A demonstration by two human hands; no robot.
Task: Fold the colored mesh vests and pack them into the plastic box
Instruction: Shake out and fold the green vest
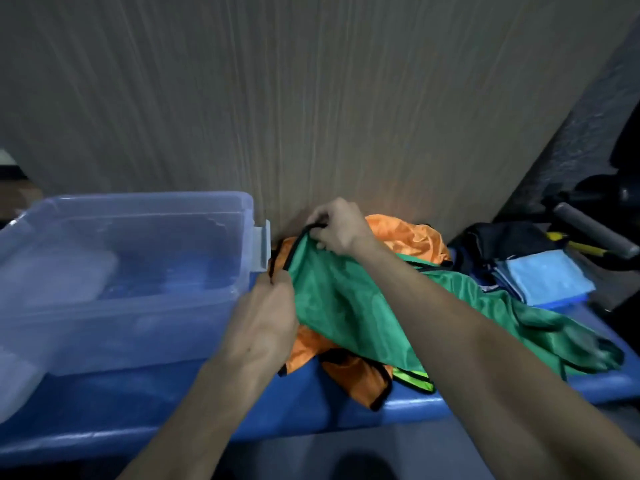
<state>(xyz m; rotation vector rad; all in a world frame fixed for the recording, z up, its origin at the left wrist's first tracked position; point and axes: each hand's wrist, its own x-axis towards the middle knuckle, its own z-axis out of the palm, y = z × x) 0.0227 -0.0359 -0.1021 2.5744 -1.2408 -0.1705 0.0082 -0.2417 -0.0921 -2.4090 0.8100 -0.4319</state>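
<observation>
A green mesh vest with black trim lies over a heap of orange vests on the blue bench. My left hand pinches the vest's black edge near the box's right end. Farther back, my right hand grips another part of the same black edge. The fabric stretches between the two hands. A clear plastic box stands open at the left; its lid-like clear piece lies inside at the left. A neon green vest edge peeks out under the pile.
A wood-grain wall rises right behind the bench. Folded light blue cloths and dark fabric sit at the right. A grey handle with yellow parts lies beyond them. The bench's front edge runs near my forearms.
</observation>
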